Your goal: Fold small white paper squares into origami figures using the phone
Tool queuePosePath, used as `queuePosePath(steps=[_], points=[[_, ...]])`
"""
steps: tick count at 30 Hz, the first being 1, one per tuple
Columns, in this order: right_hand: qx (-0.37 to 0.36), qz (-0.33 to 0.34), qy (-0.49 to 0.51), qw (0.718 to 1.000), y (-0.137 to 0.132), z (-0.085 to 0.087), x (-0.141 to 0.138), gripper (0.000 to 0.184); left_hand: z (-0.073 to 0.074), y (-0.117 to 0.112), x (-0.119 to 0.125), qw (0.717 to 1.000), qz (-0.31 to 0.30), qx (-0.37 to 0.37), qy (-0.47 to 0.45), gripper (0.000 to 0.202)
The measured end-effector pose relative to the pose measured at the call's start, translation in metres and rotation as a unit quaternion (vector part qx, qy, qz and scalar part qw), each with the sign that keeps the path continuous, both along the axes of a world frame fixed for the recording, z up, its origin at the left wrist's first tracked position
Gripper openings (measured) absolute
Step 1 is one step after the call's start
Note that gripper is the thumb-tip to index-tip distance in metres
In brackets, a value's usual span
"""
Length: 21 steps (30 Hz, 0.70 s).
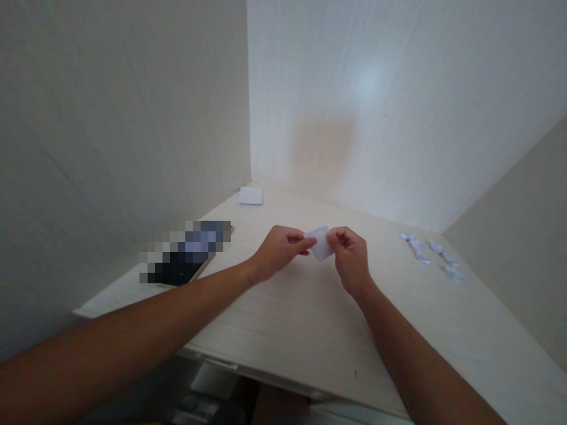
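Observation:
A small white piece of paper (322,248) is held up over the middle of the tabletop, between my two hands. My left hand (283,251) pinches its left edge, thumb on top. On the opposite edge, my right hand (352,257) grips the paper between thumb and curled fingers. The sheet looks flat and slightly tilted; whether it is one layer or folded I cannot tell.
A stack of white paper (250,196) lies at the back left corner. Left of my hands is a dark, pixelated flat device (188,260). Several crumpled or folded white paper pieces (419,249) lie at the right. Walls (398,147) enclose the pale tabletop (283,330).

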State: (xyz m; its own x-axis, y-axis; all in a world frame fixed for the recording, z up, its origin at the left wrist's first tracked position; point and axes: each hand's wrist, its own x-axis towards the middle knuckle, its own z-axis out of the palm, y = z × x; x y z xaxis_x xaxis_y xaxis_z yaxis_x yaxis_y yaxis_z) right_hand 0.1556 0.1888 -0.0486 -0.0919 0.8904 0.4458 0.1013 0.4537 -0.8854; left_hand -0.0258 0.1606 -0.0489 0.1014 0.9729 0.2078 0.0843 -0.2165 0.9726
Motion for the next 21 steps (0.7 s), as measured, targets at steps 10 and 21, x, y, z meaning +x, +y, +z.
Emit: queuePosePath(steps=[10, 21], points=[[-0.01, -0.002, 0.002, 1.0, 0.001, -0.002, -0.001, 0.021, 0.01, -0.005, 0.004, 0.997, 0.015, -0.007, 0.076, 0.03], [0.017, -0.038, 0.037, 0.998, 0.009, 0.008, 0.015, 0.026, -0.009, -0.001, 0.0, 0.999, -0.02, -0.026, -0.003, 0.036]])
